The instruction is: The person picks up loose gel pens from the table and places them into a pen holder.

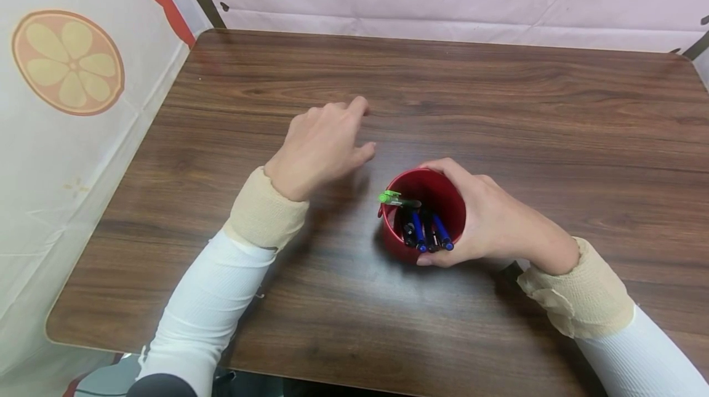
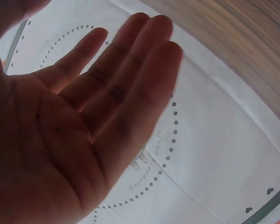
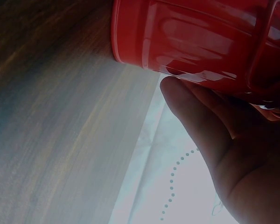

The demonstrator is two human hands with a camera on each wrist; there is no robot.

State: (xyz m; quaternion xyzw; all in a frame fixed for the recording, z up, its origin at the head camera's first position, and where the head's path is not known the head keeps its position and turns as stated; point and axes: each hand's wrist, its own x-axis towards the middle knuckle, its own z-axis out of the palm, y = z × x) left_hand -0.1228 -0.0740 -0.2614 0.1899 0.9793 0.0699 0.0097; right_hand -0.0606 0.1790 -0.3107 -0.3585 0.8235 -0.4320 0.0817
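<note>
A red cup [image 1: 429, 183] stands near the middle of the wooden table, with my right hand [image 1: 487, 215] gripping it from the right, thumb at the near side and fingers round the far side. Inside it lean several blue and black pens [image 1: 422, 232], and a green pen [image 1: 390, 198] pokes out over the left rim. In the right wrist view the cup's glossy wall [image 3: 196, 42] fills the top, pressed by the fingers below it. My left hand [image 1: 321, 144] hovers left of the cup, fingers extended and holding nothing; its bare palm [image 2: 51, 140] shows in the left wrist view.
The dark wood table [image 1: 277, 323] reaches out on all sides of the cup. White printed cloth [image 1: 443, 3] with dots hangs behind the far edge, and another sheet with an orange slice print [image 1: 69, 63] hangs at the left.
</note>
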